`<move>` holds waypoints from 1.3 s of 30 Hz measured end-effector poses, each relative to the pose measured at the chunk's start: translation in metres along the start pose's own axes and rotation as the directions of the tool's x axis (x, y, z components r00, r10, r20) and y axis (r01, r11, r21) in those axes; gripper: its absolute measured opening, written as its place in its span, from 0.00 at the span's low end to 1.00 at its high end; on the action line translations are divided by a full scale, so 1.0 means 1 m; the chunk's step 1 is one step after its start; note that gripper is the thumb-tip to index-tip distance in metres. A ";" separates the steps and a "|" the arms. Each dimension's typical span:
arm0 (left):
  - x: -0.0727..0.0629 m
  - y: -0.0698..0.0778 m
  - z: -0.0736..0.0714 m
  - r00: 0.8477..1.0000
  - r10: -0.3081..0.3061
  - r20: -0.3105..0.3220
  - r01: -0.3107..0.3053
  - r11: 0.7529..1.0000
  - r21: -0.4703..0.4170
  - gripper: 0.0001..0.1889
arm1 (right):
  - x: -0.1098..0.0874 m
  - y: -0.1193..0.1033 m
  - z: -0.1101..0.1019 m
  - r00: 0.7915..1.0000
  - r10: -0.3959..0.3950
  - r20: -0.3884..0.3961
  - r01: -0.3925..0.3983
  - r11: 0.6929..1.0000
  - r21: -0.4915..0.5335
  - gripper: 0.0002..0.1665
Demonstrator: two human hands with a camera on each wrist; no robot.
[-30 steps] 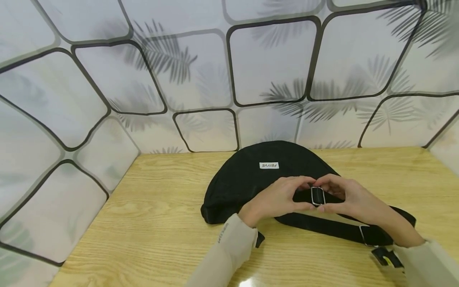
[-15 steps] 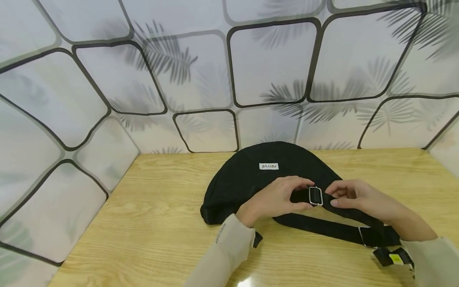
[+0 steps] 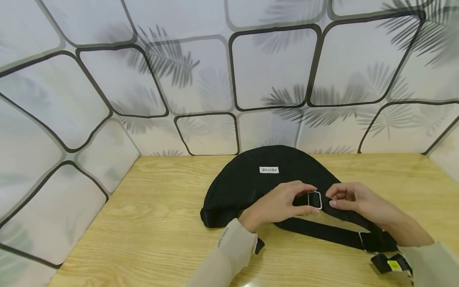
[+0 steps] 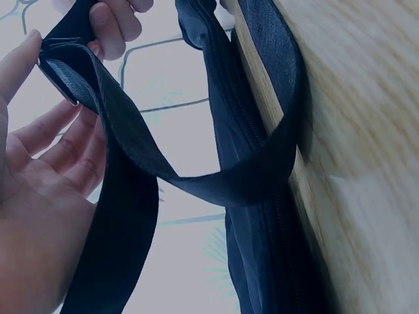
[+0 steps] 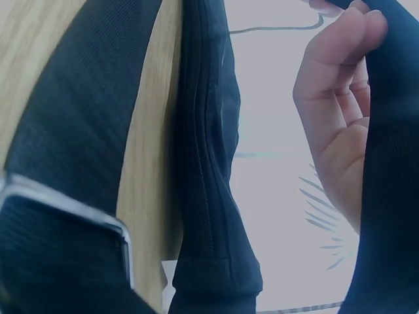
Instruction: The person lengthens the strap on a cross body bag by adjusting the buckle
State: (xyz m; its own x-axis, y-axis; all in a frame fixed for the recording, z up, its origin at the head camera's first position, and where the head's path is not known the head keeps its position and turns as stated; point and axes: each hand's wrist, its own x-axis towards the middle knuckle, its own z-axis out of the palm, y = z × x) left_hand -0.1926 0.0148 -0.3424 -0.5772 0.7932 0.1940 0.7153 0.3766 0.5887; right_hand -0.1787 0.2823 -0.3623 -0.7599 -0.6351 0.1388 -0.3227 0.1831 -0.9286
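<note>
A black half-round waist bag (image 3: 244, 187) with a small white label (image 3: 269, 170) lies on the table in the head view. My left hand (image 3: 274, 203) holds the metal strap slider (image 3: 320, 199) between thumb and fingertips. Just right of the slider, my right hand (image 3: 363, 201) pinches the black strap (image 3: 344, 215) between thumb and index finger. In the left wrist view, the strap (image 4: 127, 222) loops down from the left hand (image 4: 46, 209) towards the bag (image 4: 229, 118). The right wrist view has the right hand (image 5: 334, 118) partly behind webbing.
A second metal strap ring (image 3: 361, 241) lies near the right forearm. Below it is a black clip with a yellow patch (image 3: 383, 264). A short black strap end (image 3: 259, 246) pokes out beside the left sleeve. The wooden table (image 3: 150, 223) meets a patterned backdrop (image 3: 201, 87) behind the bag.
My right hand has slid right from the slider onto the strap, opening a short gap between the hands. The left hand stays at the slider. The head view has tilted up slightly.
</note>
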 end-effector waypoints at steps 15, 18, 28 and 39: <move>-0.001 -0.003 0.001 1.000 0.023 -0.010 -0.023 1.000 -0.002 0.27 | 0.001 0.002 0.001 1.000 -0.020 -0.009 0.020 1.000 -0.004 0.12; -0.001 -0.003 0.001 0.999 0.034 -0.025 -0.034 0.999 -0.006 0.26 | 0.002 0.004 0.004 0.998 -0.058 -0.030 0.058 0.998 0.000 0.13; 0.001 0.003 0.008 0.998 0.063 -0.025 -0.064 0.995 -0.080 0.24 | 0.006 0.004 0.017 0.996 -0.082 -0.025 0.084 0.984 0.159 0.21; -0.003 0.000 -0.002 0.994 0.080 -0.078 -0.091 0.986 -0.138 0.27 | -0.002 0.004 -0.003 0.996 -0.032 0.082 0.020 0.990 0.143 0.22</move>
State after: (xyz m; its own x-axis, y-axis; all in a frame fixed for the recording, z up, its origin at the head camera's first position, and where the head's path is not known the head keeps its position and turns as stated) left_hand -0.1914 0.0112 -0.3410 -0.5467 0.7813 0.3011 0.7036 0.2337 0.6710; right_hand -0.1797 0.2866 -0.3651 -0.7003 -0.7001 0.1394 -0.2536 0.0614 -0.9654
